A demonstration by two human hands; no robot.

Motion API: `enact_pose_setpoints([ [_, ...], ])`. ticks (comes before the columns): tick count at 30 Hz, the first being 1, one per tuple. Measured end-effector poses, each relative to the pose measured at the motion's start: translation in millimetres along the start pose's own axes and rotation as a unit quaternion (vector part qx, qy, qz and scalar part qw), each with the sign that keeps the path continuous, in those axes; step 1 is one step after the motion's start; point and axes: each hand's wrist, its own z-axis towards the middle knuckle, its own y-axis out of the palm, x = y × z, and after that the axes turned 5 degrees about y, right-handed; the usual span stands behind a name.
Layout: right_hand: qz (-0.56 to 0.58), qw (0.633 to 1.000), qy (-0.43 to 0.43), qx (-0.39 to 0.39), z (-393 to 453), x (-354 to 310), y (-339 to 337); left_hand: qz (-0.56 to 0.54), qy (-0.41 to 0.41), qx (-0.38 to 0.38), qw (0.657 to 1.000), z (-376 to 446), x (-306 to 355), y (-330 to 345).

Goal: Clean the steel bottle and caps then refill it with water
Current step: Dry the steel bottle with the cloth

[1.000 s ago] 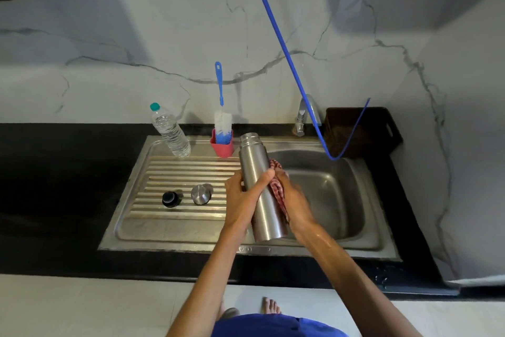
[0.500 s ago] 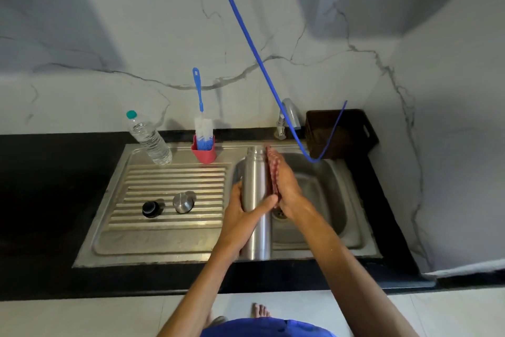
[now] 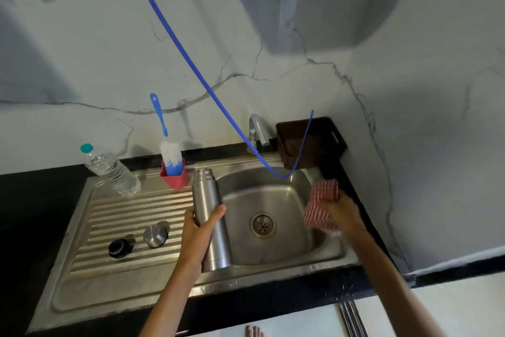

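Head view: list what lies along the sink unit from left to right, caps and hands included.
Plastic water bottle → black cap → steel cap → red cup with bottle brush → left hand gripping the steel bottle → drain → red striped cloth in the right hand.

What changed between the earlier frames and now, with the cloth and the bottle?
The right hand took the red checked cloth off the steel bottle and carried it right, to the sink basin's far edge; it grips the cloth. The left hand kept its grip on the bottle. Both caps, the black one and the steel one, stayed on the drainboard.
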Motion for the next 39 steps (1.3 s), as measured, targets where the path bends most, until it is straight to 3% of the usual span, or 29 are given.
enact_pose_setpoints([
  [3, -0.037, 0.993, -0.077, 0.076, 41, -63, -39, -0.006, -0.002, 0.014, 1.000, 9, 4, 6],
  [7, 0.068, 0.990, -0.113, 0.054, 87, -134, -61, -0.013, -0.005, 0.025, 1.000, 16, 8, 8],
  [11, -0.006, 0.985, -0.139, 0.098, 143, -169, -59, -0.007, -0.013, 0.047, 0.999, 21, 11, 4],
  [16, -0.168, 0.968, -0.134, 0.131, 170, -146, -31, -0.012, -0.012, 0.065, 0.998, 28, 14, -6],
  [18, -0.213, 0.959, -0.168, 0.078, 162, -139, -14, -0.009, -0.008, 0.072, 0.997, 31, 15, -9],
  [20, -0.214, 0.956, -0.197, -0.033, 135, -140, 2, -0.006, -0.007, 0.075, 0.997, 34, 15, -12],
  [23, -0.078, 0.953, -0.257, -0.142, 60, -142, 13, -0.007, -0.012, 0.068, 0.998, 39, 13, -14],
  [25, 0.002, 0.926, -0.276, -0.258, 9, -141, 13, -0.010, -0.020, 0.063, 0.998, 42, 12, -11],
  [27, -0.070, 0.890, -0.319, -0.318, -27, -131, 20, -0.008, -0.025, 0.059, 0.998, 44, 12, -6],
  [30, -0.245, 0.848, -0.426, -0.200, -35, -106, 51, -0.013, -0.020, 0.049, 0.998, 45, 12, 1],
  [33, -0.302, 0.837, -0.451, -0.068, -13, -85, 80, -0.012, -0.009, 0.040, 0.999, 42, 14, 7],
  [36, -0.315, 0.843, -0.435, -0.021, -6, -88, 91, -0.018, -0.011, 0.031, 0.999, 38, 13, 5],
  [39, -0.282, 0.819, -0.500, -0.011, -50, -118, 86, -0.028, -0.018, 0.026, 0.999, 33, 11, -7],
])
